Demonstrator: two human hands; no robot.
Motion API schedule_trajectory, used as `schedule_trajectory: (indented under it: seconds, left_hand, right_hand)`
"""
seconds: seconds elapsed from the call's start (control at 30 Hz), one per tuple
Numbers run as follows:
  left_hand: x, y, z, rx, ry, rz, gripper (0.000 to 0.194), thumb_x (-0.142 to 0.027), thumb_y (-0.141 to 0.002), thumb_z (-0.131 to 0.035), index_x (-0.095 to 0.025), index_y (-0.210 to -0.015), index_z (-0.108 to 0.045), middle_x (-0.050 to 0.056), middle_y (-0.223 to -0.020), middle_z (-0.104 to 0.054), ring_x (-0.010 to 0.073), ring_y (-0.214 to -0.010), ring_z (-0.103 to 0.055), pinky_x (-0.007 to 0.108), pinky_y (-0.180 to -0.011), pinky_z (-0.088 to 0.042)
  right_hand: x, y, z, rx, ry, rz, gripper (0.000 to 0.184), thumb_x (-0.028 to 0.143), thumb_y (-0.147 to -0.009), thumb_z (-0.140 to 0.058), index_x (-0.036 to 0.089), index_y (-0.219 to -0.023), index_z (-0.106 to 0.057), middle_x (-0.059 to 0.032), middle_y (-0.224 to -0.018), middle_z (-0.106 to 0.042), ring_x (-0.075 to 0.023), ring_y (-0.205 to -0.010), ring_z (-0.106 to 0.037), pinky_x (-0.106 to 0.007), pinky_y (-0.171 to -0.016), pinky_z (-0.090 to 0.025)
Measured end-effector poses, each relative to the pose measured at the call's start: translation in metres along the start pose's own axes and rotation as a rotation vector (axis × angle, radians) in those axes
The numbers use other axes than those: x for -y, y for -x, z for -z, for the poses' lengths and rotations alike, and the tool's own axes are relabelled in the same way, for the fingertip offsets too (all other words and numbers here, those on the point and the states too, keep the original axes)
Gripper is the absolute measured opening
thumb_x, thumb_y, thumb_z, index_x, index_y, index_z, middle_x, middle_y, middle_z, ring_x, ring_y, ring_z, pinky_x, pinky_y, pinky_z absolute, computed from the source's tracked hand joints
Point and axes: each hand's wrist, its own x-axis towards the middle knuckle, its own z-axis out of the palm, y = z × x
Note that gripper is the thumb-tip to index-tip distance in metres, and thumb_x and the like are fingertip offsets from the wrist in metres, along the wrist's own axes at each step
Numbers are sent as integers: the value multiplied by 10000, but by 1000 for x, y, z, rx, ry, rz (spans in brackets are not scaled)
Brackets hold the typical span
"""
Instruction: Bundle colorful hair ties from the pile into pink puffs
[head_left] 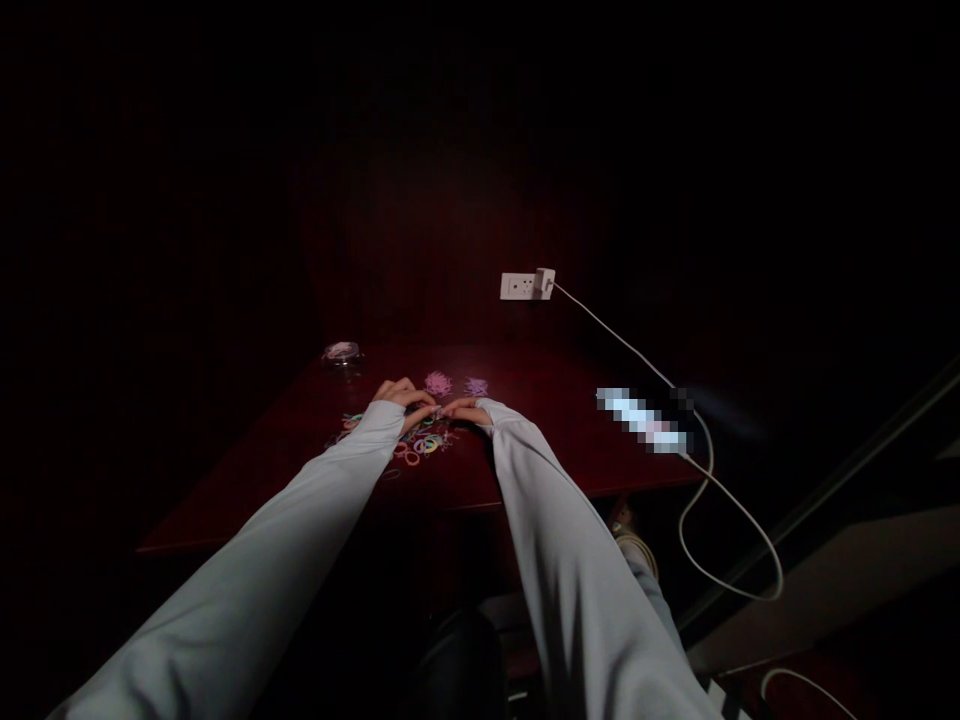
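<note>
Loose, small elastic bands [427, 444] in many colours lie scattered on the dark red table, looking like hair ties. Above them my left hand [405, 396] reaches in, thumb and forefinger brought together at the tips. My right hand [466, 411] meets it from the other side, its fingers pinched close to the left fingertips. Whatever sits between the fingertips is too small to make out. Just beyond my hands is a pink heap of bands [438, 383], with a smaller purple heap [476, 386] to its right.
A clear round container [343, 354] with pinkish contents stands at the table's back left. On the right lies a lit, pixelated device [643, 420]. Its white cable [615, 338] runs to a charger [545, 282] in the wall socket [517, 287] and loops past the table edge.
</note>
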Motion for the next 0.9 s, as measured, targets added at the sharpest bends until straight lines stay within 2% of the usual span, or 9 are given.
schedule_trajectory:
  seconds: [0.13,0.33,0.53,0.7,0.9]
  left_hand:
    - [0,0,-1,-2,11,-7,301,-517,-1068,-634,-312,-1084,-853,37,-999,-677,225,-973,-565,353,-944,-441]
    - [-5,1,2,5,-5,-17,310,-500,-1075,-613,-305,-1078,-855,40,-989,-678,220,-951,-552,351,-936,-440]
    - [-6,2,1,6,-11,-23,302,-466,-1073,-614,-279,-1069,-851,41,-982,-695,215,-955,-589,362,-961,-431]
    - [2,3,-3,-15,4,5,305,-485,-1066,-612,-299,-1020,-850,31,-963,-686,215,-946,-582,369,-969,-429]
    - [21,-4,-14,28,15,53,296,-534,-1029,-661,-310,-1044,-854,38,-966,-673,227,-942,-555,365,-917,-424]
  right_hand:
    - [5,5,-1,-33,8,-88,169,420,-815,-848,255,-853,-846,23,-872,-807,-193,-982,-760,-330,-1069,-564]
    - [8,10,-2,-24,90,-47,292,538,-832,-844,246,-845,-833,10,-951,-829,-209,-1061,-762,-327,-1092,-545]
    - [0,6,5,-36,35,-41,259,511,-826,-844,254,-864,-843,3,-981,-836,-213,-1058,-758,-347,-1118,-533]
    - [1,6,9,-131,-3,-61,279,514,-780,-889,239,-798,-842,-5,-882,-806,-214,-1032,-752,-350,-1114,-527]
    - [3,9,-1,-77,-49,-88,235,425,-756,-925,247,-896,-861,17,-912,-806,-191,-988,-747,-323,-1062,-537]
